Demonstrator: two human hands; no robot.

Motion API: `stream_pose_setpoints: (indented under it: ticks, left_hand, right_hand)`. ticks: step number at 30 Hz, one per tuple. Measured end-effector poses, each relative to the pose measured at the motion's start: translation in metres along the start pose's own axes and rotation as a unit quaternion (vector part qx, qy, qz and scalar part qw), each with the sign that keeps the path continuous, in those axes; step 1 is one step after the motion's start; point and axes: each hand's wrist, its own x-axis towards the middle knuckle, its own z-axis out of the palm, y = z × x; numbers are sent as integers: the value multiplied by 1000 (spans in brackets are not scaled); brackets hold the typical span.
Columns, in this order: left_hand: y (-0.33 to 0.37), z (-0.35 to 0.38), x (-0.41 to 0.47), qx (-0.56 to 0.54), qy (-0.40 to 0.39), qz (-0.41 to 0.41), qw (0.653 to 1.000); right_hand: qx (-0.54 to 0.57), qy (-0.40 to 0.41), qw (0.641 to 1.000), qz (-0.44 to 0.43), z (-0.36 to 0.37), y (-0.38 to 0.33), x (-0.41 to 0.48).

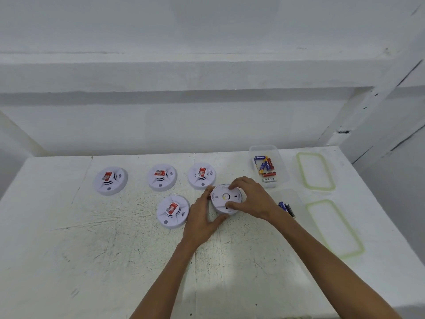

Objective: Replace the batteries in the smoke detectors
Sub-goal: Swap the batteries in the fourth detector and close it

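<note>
One detector (226, 199), back up, is at 1 o'clock of table (115, 261) ctr; left hand (202, 217) curls round its rim at 8 o'clock, right hand (250, 199) pinches rim from 3. Prob. light, stiff, slick plastic: hold by rim.

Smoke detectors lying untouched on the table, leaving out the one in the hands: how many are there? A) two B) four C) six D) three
B: four red-labelled smoke detectors lie face up on the table, while the left hand and right hand grip a fifth smoke detector.
</note>
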Motion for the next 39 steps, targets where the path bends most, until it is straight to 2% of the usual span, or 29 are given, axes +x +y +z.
stream_pose_setpoints:
  ticks: [8, 20, 27, 32, 39]
  left_hand:
    - [9, -4, -2, -16, 2, -5, 1000]
    - [5, -1, 1, -6, -2, -27, 1000]
    - [11, 1, 6, -41, 19, -48, 998]
    - [17, 8, 16, 28, 16, -48, 998]
    - [9, 12, 17, 31, 40, -37, 998]
  right_hand:
    - [-14, -28, 999, -15, -3, -3, 0]
    - [-8, -36, 998, 46, 0, -3, 4]
    - [24, -47, 997, 61, -4, -5, 8]
    - [14, -67, 996, 53, -12, -8, 13]
    - [57, -28, 996, 70, -6, -4, 4]
